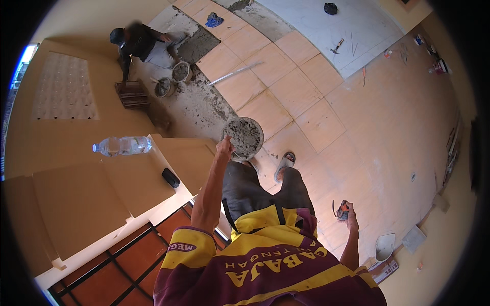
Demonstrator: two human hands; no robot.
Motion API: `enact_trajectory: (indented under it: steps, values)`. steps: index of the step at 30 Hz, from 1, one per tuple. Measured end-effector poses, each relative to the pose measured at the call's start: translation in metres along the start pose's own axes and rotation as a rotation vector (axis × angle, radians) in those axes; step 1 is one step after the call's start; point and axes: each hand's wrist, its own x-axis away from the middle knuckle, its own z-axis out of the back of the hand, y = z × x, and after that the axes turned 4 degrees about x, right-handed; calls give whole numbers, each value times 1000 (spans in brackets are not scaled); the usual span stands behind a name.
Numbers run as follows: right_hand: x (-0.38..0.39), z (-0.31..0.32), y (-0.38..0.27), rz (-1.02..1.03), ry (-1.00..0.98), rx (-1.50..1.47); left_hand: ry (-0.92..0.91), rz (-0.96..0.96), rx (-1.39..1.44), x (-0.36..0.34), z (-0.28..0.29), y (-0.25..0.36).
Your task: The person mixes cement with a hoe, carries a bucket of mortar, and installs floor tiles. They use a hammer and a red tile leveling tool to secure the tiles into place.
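My left hand [225, 146] is closed on the rim of a round bucket [262, 137] full of wet grey mortar [245, 136]. The bucket is just in front of my legs, over the edge of the tiles. Out to my right, my right hand [352, 220] is wrapped round a small orange and black tape measure [343, 210]. A thin dark strip or cord sticks out from it. My sandalled foot [285, 166] stands on the tiles beside the bucket.
A co-worker [145, 46] crouches at the far left by two mortar buckets [181, 72] and a brown crate-like stack [132, 95]. A long straightedge [236, 74] lies on tiles [311, 122]. Left are a water bottle [122, 146] and a dark case [170, 178] on a ledge. A hammer [337, 46] lies farther off.
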Motion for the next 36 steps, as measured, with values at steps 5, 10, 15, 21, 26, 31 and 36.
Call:
enact_trajectory:
  steps: [5, 10, 15, 21, 26, 31, 36]
  values:
    - [-11, -43, -62, 18, 59, -57, 19, 147, 66, -116, -24, 49]
    - [24, -156, -39, -175, 136, -155, 105, 189, 36, -261, -5, 90]
    - [135, -250, -18, -392, 285, -191, 252, 268, 13, -337, 4, 95]
    - [162, -354, -63, -581, 338, -106, 276, 209, 36, -497, 52, 107]
    - [164, -400, -113, -695, 433, -48, 377, 80, 60, -593, 133, 100]
    - [184, -430, -147, -707, 450, 24, 301, -24, 1, -658, 179, 94]
    - [166, -431, -135, -685, 318, 72, 268, -23, -282, -658, 212, 117]
